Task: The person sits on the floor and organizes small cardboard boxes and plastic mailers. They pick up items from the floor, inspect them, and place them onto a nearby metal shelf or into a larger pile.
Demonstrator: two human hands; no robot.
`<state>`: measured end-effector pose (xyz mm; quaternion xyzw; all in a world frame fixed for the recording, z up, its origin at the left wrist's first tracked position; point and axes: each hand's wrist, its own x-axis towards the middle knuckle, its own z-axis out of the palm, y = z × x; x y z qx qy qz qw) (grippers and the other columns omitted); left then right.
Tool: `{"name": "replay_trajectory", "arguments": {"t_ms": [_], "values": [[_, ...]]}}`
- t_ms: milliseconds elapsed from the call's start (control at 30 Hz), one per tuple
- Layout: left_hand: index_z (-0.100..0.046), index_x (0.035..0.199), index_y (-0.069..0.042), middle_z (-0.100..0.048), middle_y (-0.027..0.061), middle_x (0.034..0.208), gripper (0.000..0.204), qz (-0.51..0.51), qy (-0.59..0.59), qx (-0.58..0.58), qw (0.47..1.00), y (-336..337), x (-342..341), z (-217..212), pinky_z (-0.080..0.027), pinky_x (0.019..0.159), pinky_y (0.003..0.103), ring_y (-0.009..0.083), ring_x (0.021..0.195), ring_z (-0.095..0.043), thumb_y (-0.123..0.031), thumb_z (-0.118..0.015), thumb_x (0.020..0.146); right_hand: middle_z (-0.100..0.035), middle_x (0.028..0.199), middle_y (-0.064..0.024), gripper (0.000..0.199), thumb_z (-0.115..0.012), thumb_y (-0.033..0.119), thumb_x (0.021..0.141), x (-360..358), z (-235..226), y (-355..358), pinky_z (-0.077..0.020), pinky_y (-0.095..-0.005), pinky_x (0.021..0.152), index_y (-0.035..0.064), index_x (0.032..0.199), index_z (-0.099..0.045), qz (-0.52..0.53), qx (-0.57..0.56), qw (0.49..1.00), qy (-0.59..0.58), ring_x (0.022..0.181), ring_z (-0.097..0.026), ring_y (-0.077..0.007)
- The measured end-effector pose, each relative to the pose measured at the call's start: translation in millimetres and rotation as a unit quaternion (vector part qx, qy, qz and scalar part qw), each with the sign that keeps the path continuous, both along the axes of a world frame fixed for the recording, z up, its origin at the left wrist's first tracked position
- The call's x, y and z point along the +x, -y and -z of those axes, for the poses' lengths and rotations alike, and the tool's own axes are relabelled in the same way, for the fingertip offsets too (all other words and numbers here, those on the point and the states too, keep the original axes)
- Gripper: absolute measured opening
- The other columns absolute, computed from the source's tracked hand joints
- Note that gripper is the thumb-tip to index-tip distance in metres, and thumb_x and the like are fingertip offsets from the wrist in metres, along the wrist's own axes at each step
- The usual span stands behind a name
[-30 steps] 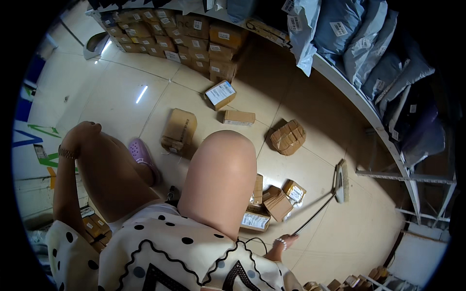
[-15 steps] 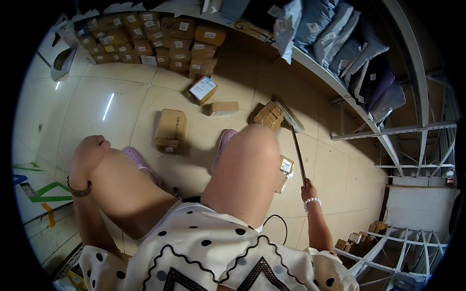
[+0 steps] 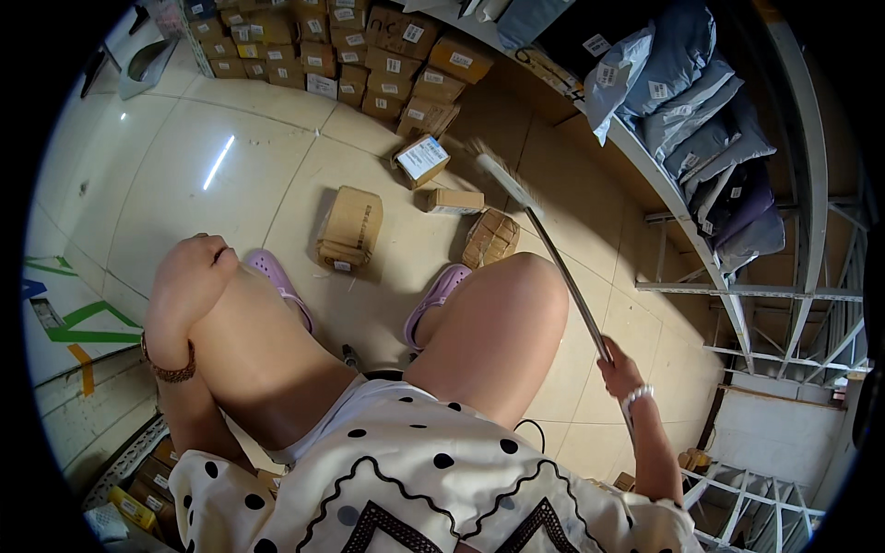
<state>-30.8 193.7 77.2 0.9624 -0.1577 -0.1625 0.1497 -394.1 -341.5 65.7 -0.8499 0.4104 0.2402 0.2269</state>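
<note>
My right hand (image 3: pixel 620 369) grips the dark stick of a long-handled broom (image 3: pixel 569 281). Its pale head (image 3: pixel 505 182), with bristles smeared by motion, is over the floor beyond my right knee. Nearest to that head are a small flat carton (image 3: pixel 455 201), a taped brown carton (image 3: pixel 490 239) and a carton with a white label (image 3: pixel 423 160). A larger brown carton (image 3: pixel 350 228) stands on the floor beyond my feet. My left hand (image 3: pixel 195 276) lies over my left knee, holding nothing.
Brown cartons (image 3: pixel 318 57) are stacked at the far left. A metal rack (image 3: pixel 645 170) at the right carries grey and blue mailing bags (image 3: pixel 678 101). Another rack (image 3: pixel 747 502) stands at the lower right. More small packages (image 3: pixel 138 502) sit at the lower left.
The broom head has moved away from the taped carton, farther out and to the left. My whole view has shifted left, and the left hand stays on the knee.
</note>
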Motion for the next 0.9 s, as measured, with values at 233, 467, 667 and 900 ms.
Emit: {"name": "replay_trajectory", "arguments": {"t_ms": [233,467,667,900], "values": [[-0.063,0.082,0.002,-0.061,0.022,0.09,0.03,-0.016,-0.004,0.01,1.0,5,2,-3,-0.046,0.078,0.045,0.0388,0.084,-0.058,-0.021,-0.044,0.081,-0.063,0.099,-0.0214,0.052,-0.052,0.014,0.089,42,7,0,-0.0477,-0.0419,0.076,0.0103,0.139,-0.035,-0.189,-0.036,0.981,-0.019,0.089,-0.061,-0.0373],[-0.065,0.084,-0.002,-0.063,0.021,0.088,0.026,-0.044,0.03,-0.014,0.998,-22,-6,1,-0.047,0.078,0.043,0.0375,0.085,-0.059,-0.024,-0.051,0.081,-0.062,0.091,-0.0244,0.051,-0.056,0.015,0.086,36,-48,-42,-0.0492,-0.0443,0.072,0.0103,0.134,-0.039,-0.183,0.001,0.983,-0.017,0.084,-0.062,-0.0403],[-0.069,0.089,-0.004,-0.066,0.018,0.094,0.038,0.088,0.05,-0.026,0.994,-29,6,21,-0.049,0.081,0.043,0.0368,0.091,-0.061,-0.035,-0.048,0.08,-0.057,0.119,-0.024,0.053,-0.057,0.021,0.089,-71,2,-25,-0.0463,-0.042,0.087,0.0121,0.138,-0.039,-0.033,0.012,0.989,0.146,0.108,-0.057,-0.0351],[-0.069,0.096,-0.005,-0.065,0.0165,0.102,0.041,-0.078,-0.062,0.091,0.991,-50,-21,2,-0.048,0.085,0.044,0.0338,0.096,-0.061,-0.034,-0.044,0.08,-0.064,0.101,-0.0184,0.041,-0.054,0.025,0.091,23,98,-74,-0.0505,-0.0408,0.074,0.009,0.129,-0.048,0.025,-0.061,0.979,0.193,0.085,-0.061,-0.0283]]}}
